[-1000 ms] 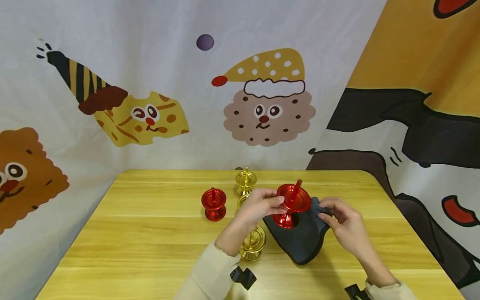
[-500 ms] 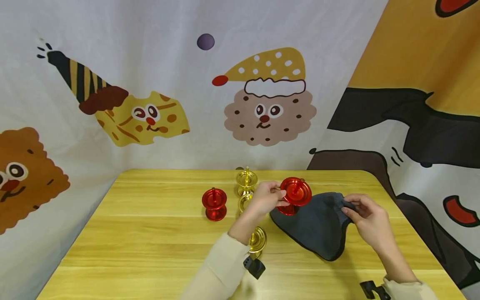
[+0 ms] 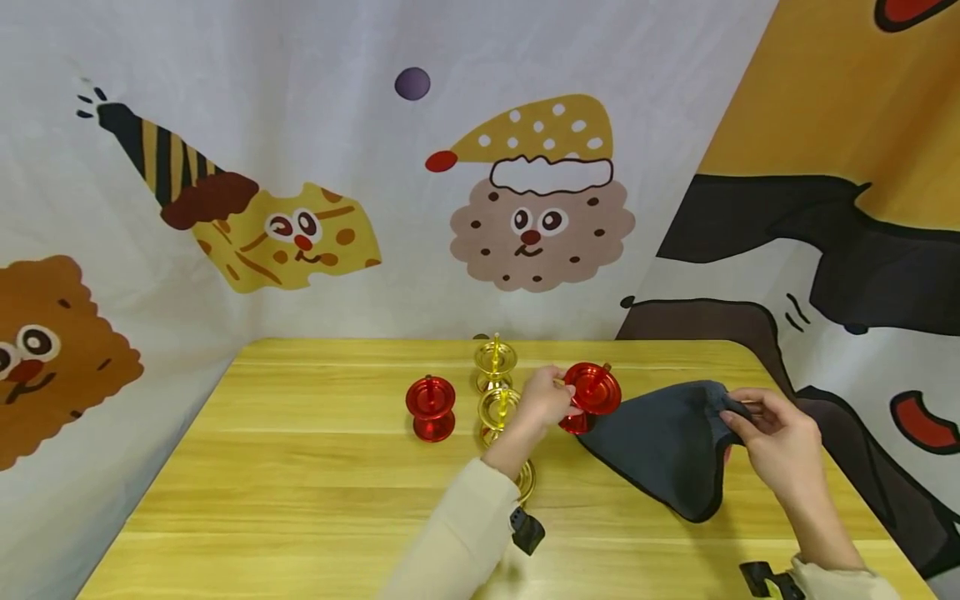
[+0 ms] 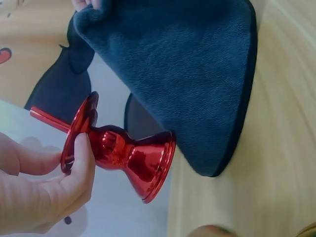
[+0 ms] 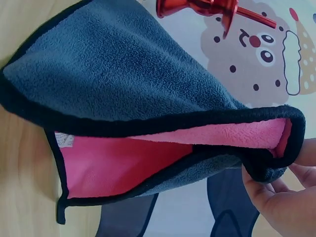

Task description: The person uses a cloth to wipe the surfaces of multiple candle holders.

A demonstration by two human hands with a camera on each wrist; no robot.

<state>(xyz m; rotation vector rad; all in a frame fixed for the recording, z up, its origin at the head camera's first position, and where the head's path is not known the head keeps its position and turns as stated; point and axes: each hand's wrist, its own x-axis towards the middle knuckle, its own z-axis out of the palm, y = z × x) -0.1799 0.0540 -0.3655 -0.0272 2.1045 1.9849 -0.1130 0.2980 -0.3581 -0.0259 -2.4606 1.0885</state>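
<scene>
My left hand pinches a shiny red candlestick by the rim of its dish, thumb on one face and fingers on the other. In the left wrist view this candlestick is off the table, its flared foot overlapping the cloth's edge. To the right, a blue-grey plush cloth hangs from my right hand, which pinches one bunched corner. The right wrist view shows black edging and a pink underside on the cloth, with a small white label.
A second red candlestick stands upright on the wooden table, left of centre. Gold candlesticks form a line front to back: one at the rear, a middle one, and a nearer one partly behind my left forearm. A cartoon-printed curtain hangs behind.
My right hand has moved right, drawing the cloth away from the held candlestick and spreading it. My left hand has shifted slightly right and away from me, with the red candlestick tilting along the way.
</scene>
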